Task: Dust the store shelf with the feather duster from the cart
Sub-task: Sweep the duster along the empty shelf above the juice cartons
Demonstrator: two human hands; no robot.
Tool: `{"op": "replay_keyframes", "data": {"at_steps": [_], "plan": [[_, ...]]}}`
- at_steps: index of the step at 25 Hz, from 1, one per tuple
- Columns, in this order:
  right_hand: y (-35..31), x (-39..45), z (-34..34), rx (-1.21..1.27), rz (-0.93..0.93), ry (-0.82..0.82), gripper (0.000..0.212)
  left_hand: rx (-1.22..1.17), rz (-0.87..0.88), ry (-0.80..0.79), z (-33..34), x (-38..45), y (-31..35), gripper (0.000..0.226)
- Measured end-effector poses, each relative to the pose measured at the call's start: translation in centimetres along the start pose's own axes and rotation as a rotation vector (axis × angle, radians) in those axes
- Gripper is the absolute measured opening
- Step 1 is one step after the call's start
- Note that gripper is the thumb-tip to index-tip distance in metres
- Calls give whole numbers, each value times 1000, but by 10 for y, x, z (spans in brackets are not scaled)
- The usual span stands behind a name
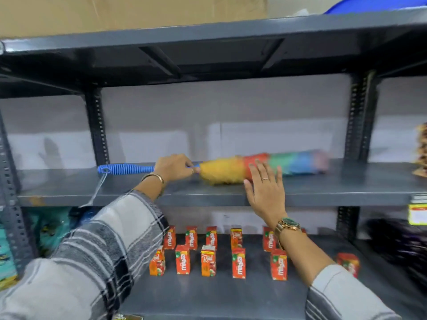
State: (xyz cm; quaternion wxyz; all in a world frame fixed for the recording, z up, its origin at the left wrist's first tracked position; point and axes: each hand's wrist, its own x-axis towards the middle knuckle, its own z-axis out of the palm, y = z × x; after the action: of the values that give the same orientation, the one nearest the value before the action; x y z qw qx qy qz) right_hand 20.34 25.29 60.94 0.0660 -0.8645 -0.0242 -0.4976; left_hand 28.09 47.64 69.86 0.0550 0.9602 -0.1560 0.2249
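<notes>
A feather duster (263, 168) with a blue ribbed handle and a yellow, red, green, blue and pink head lies along the grey metal shelf (346, 190), its head blurred. My left hand (174, 167) is shut on the handle just behind the yellow tuft. My right hand (265, 192) is open, fingers spread, over the shelf's front edge in front of the duster's head. A grey loop hangs from the handle's end.
Several red juice cartons (208, 259) stand on the lower shelf. Dark perforated uprights (98, 130) frame the bay. Teal packets (46, 229) sit lower left, dark goods (402, 245) lower right, a cardboard box (129, 12) on top.
</notes>
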Motion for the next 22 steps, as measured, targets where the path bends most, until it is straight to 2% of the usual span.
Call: {"op": "replay_keyframes", "data": {"at_steps": [2,4,7,10,13,16,18,22], "plan": [[30,-7,-11,-69,42,-14,55,38,25,-27,15,2,24,42],[53,-15,-20,-113,102,-31,59,65,42,38,22,11,66,44],[82,-22,-32,-153,188,-30,64,-61,141,19,16,27,113,42],[102,-27,-42,-205,220,14,55,-70,210,-44,28,30,148,42],[121,-32,-54,-265,242,63,54,-63,197,19,33,30,205,44],[140,-37,-69,-348,293,93,55,-218,272,-117,28,48,234,47],[143,-40,-71,-347,293,106,54,-190,257,-185,33,50,226,48],[139,-42,-70,-359,273,89,51,-60,139,120,45,47,212,41]]}}
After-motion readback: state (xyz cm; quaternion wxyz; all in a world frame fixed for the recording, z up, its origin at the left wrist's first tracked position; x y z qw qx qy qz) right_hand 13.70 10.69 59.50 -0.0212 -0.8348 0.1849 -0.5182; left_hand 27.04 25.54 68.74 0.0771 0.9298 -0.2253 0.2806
